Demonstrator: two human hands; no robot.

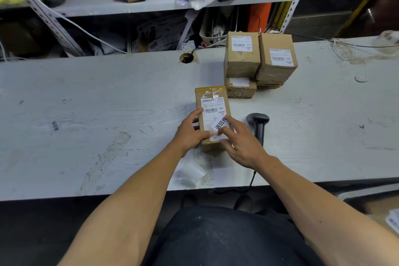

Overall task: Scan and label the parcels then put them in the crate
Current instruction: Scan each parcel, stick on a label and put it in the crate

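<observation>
White worn table [86, 103] | parcels [259, 58] stacked | cluttered shelf [129, 5] behind

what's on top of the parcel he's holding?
A shipping label, a white sticker under the right hand's fingers, the left hand's thumb. Sticker's lower edge is covered.

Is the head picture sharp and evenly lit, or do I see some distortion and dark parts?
Head view: wide-angle bending curves the pale wooden table edge; the brown cardboard parcel under both hands is sharp and well lit; the grey metal shelf area behind is dim; the foreground below the table is nearly black.
</observation>
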